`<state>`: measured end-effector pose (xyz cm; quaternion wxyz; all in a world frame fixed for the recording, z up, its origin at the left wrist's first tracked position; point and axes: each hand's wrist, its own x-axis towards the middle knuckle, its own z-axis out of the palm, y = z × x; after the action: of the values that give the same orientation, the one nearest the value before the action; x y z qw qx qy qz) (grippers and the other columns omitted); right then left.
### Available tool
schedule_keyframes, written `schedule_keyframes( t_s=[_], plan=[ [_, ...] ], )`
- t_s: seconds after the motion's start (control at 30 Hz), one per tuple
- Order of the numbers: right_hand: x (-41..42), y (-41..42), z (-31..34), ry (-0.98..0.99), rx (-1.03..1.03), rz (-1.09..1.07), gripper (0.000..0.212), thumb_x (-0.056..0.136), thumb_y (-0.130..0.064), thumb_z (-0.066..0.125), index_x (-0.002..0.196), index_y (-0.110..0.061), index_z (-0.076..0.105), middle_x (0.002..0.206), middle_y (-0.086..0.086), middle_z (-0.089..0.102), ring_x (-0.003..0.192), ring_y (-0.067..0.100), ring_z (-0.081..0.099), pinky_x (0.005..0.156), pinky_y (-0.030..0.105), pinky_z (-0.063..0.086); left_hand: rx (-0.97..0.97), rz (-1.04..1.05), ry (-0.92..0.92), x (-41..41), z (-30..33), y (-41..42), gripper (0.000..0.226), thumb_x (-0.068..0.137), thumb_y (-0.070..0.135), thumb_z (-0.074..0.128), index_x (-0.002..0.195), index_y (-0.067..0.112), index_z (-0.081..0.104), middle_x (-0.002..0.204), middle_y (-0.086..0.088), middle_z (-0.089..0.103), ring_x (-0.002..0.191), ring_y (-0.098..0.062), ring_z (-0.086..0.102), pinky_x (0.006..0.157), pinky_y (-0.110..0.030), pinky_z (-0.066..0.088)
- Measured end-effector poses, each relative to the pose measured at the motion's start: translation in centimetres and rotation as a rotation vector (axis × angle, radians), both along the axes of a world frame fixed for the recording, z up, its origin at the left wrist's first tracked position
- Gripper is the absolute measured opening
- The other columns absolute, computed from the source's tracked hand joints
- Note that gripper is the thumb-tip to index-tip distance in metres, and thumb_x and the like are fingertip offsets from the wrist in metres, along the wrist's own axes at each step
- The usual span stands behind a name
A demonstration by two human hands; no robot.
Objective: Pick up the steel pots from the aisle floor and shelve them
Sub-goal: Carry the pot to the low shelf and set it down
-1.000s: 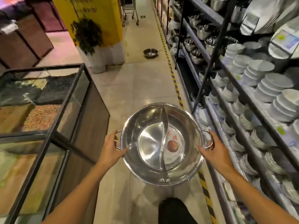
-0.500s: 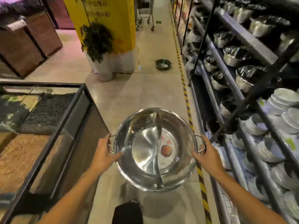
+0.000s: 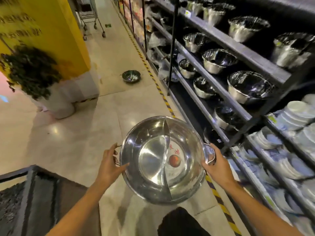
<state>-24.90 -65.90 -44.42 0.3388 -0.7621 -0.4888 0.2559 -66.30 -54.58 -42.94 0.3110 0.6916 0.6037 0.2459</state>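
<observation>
I hold a wide steel pot (image 3: 153, 160) level in front of me above the aisle floor. It has a curved divider down the middle and a round sticker inside. My left hand (image 3: 109, 165) grips its left handle and my right hand (image 3: 216, 165) grips its right handle. A second steel pot (image 3: 131, 76) lies on the floor farther up the aisle, near the yellow-black floor stripe. The dark shelf rack (image 3: 238, 53) on my right carries several wrapped steel pots and bowls on its tiers.
Stacks of white plates (image 3: 296, 113) fill the nearer shelves at right. A glass-topped bin counter (image 3: 34, 188) stands at lower left. A yellow pillar (image 3: 56, 33) with a potted plant (image 3: 32, 70) is ahead left. A wheeled cart (image 3: 92, 19) stands far up the aisle.
I have walked forward along the aisle with the pot in both hands. The bin counter has slid back to my lower left and the pot shelves have come closer on the right.
</observation>
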Motion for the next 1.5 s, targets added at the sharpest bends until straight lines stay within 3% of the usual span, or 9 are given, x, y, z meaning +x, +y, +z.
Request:
schedule_keyframes(
  t_s=[0.17,0.33,0.5,0.83,1.0,1.1,1.2,1.4,1.5],
  plan=[
    [1.4,8.6,-2.9,0.001,-0.047,-0.152,0.081,0.076,-0.044,0.079,0.143,-0.044,0.034,0.099,-0.002,0.069,0.084,0.009,0.066,0.070,0.028,0.054,-0.038,-0.127,0.072,3.0,-1.3,13.5,0.102,0.064,0.049,0.085,0.148,0.020,0.035,0.116,-0.001,0.046,0.081,-0.010,0.053,0.064,-0.012,0.040],
    [2.8,20.5,-5.4,-0.015,-0.080,-0.219,0.084,0.068,-0.065,0.066,0.143,-0.041,0.034,0.082,-0.019,0.058,0.074,-0.001,0.056,0.067,0.029,0.049,-0.035,-0.155,0.099,5.7,-1.7,25.7,0.099,0.068,0.047,0.084,0.149,0.026,0.030,0.118,-0.001,0.042,0.082,-0.011,0.054,0.063,-0.009,0.041],
    [3.2,31.3,-5.6,0.013,-0.042,-0.235,0.083,0.073,-0.061,0.069,0.144,-0.038,0.033,0.078,-0.017,0.052,0.070,-0.015,0.052,0.060,0.006,0.035,-0.092,-0.125,0.149,6.9,-1.5,37.0,0.101,0.069,0.039,0.086,0.151,0.024,0.029,0.120,-0.001,0.041,0.081,-0.012,0.055,0.061,-0.011,0.041],
    [7.3,40.6,-7.5,0.070,-0.155,-0.466,0.087,0.074,-0.049,0.079,0.148,-0.035,0.034,0.086,-0.016,0.063,0.077,-0.003,0.061,0.061,0.011,0.041,-0.168,-0.384,0.120,16.6,-6.9,56.3,0.097,0.069,0.032,0.087,0.149,0.023,0.034,0.117,-0.004,0.043,0.080,-0.015,0.055,0.074,-0.028,0.048],
    [9.0,45.5,-9.7,0.185,-0.210,-0.570,0.085,0.080,-0.033,0.079,0.148,-0.039,0.030,0.109,-0.013,0.067,0.101,0.016,0.068,0.086,0.035,0.056,-0.205,-0.537,0.069,22.7,-11.8,65.7,0.093,0.070,0.029,0.087,0.148,0.021,0.037,0.115,-0.007,0.045,0.075,-0.017,0.055,0.069,-0.023,0.046],
    [10.3,48.2,-11.9,0.144,-0.242,-0.652,0.091,0.073,-0.052,0.081,0.146,-0.045,0.028,0.091,-0.018,0.068,0.079,-0.008,0.065,0.061,0.007,0.049,-0.251,-0.581,0.067,25.5,-14.7,69.4,0.091,0.071,0.030,0.086,0.147,0.025,0.038,0.115,-0.005,0.044,0.074,-0.013,0.054,0.066,-0.012,0.041],
    [11.3,49.6,-16.1,0.083,-0.322,-0.704,0.095,0.073,-0.047,0.082,0.150,-0.041,0.025,0.067,-0.013,0.057,0.055,-0.005,0.056,0.045,0.011,0.042,-0.269,-0.588,0.090,28.0,-18.8,72.3,0.088,0.072,0.024,0.085,0.147,0.025,0.039,0.115,-0.005,0.044,0.073,-0.014,0.055,0.065,-0.011,0.041],
    [13.3,51.1,-31.9,0.170,-0.385,-0.706,0.092,0.077,-0.031,0.082,0.151,-0.036,0.026,0.095,-0.012,0.070,0.084,0.017,0.070,0.063,0.016,0.047,-0.272,-0.517,0.152,31.5,-32.7,73.7,0.087,0.071,0.013,0.085,0.144,0.029,0.041,0.114,-0.002,0.045,0.076,-0.015,0.056,0.063,-0.008,0.045],
    [14.1,51.1,-40.6,0.249,-0.326,-0.722,0.087,0.081,-0.038,0.079,0.151,-0.037,0.028,0.092,-0.012,0.064,0.078,0.001,0.065,0.058,0.009,0.045,-0.285,-0.522,0.197,32.3,-41.1,72.9,0.086,0.073,0.015,0.084,0.146,0.024,0.040,0.115,-0.003,0.044,0.072,-0.016,0.057,0.059,-0.007,0.046]
  ],
)
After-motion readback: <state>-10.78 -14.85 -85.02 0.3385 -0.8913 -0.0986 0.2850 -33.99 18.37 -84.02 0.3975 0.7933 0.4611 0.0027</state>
